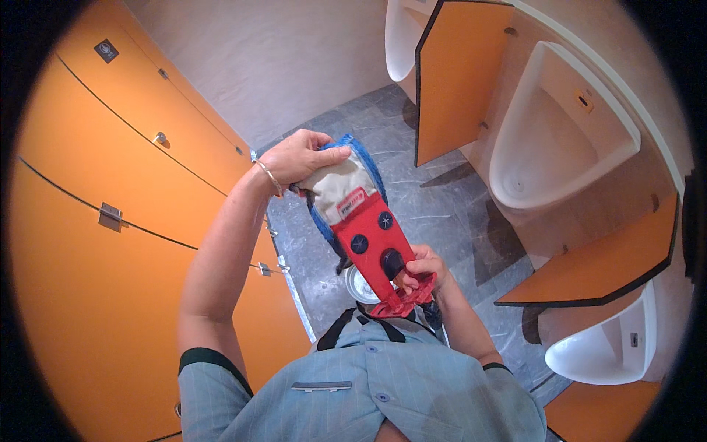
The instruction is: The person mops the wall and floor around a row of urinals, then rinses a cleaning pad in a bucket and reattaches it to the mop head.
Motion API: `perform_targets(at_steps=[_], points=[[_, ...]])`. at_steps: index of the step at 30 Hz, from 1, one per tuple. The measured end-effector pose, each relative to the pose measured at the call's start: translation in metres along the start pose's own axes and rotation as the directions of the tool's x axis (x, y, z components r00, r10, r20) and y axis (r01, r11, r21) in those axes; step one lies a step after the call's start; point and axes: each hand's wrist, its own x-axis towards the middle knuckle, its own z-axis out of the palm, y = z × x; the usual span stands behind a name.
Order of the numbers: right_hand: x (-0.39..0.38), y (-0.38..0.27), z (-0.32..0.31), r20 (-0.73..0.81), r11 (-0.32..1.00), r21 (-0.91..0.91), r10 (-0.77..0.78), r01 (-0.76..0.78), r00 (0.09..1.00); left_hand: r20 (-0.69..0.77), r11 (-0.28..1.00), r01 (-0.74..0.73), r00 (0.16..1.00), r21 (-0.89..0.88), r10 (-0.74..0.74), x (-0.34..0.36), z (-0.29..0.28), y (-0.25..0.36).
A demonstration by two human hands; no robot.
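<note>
A flat mop head hangs in front of my chest, slanting from upper left to lower right. Its red plastic frame (372,247) has dark round star-slit grips and a black oval piece. Over the far end lies a whitish cloth mop pad (335,186) with a blue fringe. My left hand (305,156) is closed on the far end of the pad, thumb on top. Near the frame's lower end, my right hand (426,269) grips the red plastic by its edge; some of its fingers are hidden behind it.
Orange cubicle doors (132,221) with metal latches line the left. White urinals (563,132) stand along the right wall, split by orange partitions (464,74). Grey tiles (449,214) cover the floor. Below the mop head shows a pale round object (359,287), partly hidden.
</note>
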Motion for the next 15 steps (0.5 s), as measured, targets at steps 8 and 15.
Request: perform_targets(at_steps=[8,15], points=[[0.001,0.003,0.006,-0.071,1.0,-0.002,-0.019,0.019,0.997,0.082,0.351,0.014,0.98,-0.936,0.18,-0.004,0.016,-0.07],[0.012,0.016,-0.005,-0.33,0.995,-0.072,-0.085,0.064,0.94,-0.069,-0.322,0.015,0.966,-0.947,0.249,-0.023,0.136,-0.098]])
